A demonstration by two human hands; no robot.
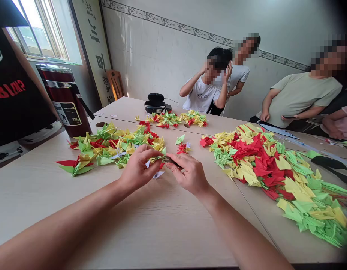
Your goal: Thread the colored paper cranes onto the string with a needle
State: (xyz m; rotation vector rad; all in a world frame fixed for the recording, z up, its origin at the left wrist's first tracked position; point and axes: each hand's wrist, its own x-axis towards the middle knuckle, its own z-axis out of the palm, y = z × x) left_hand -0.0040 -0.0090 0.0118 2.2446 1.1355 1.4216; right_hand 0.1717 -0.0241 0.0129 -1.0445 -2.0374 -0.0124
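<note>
Right now the left hand (137, 168) and right hand (189, 173) are meeting at table centre, fingertips pinching shut on a folded paper piece (162, 160) stretched between them. At ten o'clock a finished heap (111, 144) is lying near the red flask (66, 100); at three o'clock a larger pile (274, 168) is spreading. Pulling unevenly could be tearing the thin paper, and a stray elbow might be sweeping the white crane (157, 174) beneath off the table (151, 225).

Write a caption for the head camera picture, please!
Two hands pinch a folded paper piece between colourful origami piles.
</note>
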